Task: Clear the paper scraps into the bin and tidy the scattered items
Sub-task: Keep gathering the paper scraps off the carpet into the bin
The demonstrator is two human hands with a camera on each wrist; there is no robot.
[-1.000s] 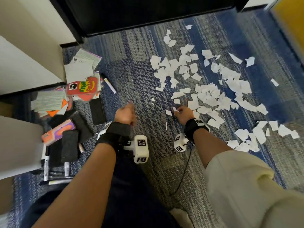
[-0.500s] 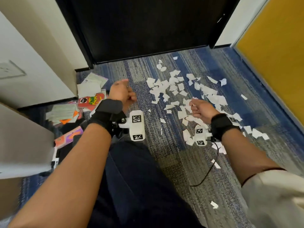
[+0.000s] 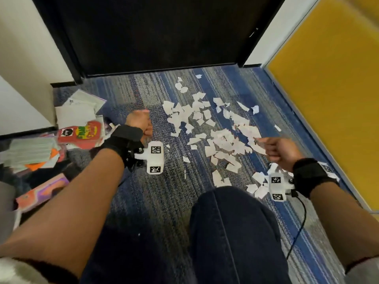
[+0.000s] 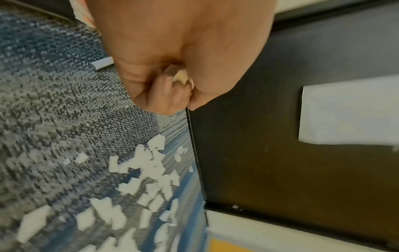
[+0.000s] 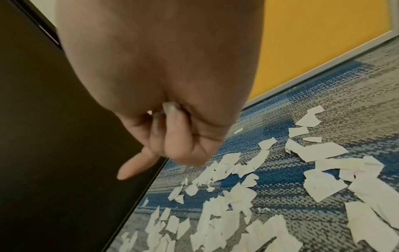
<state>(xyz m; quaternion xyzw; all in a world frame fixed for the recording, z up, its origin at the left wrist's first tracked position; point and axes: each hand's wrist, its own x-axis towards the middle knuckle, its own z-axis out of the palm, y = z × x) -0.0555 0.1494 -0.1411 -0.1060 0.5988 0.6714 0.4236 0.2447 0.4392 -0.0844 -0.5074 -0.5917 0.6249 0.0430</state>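
Dozens of white paper scraps [image 3: 221, 138] lie strewn over the striped carpet [image 3: 164, 201] between the black door [image 3: 160, 31] and the person's knee [image 3: 231, 218], thickest near the middle and trailing toward the yellow wall panel [image 3: 332, 99]. No bin shows in any view. The left hand [image 3: 139, 121] is raised off the floor in a fist; the left wrist view shows a pale bit of paper [image 4: 182, 76] tucked between its curled fingers, so it seems to hold gathered scraps. The right hand [image 3: 281, 150] hovers over the right edge of the litter, fingers curled in with the forefinger poking out; whether it holds any paper I cannot tell. To the left, cards, a red packet [image 3: 82, 133] and loose sheets [image 3: 78, 109] sit heaped against the white wall.

Risks, as I judge them: small pieces could slip from a loose fist on the way to the bin and scatter again; a quick sweep of either hand could waft light scraps under the door or toward the heap, mixing rubbish with items meant to be kept
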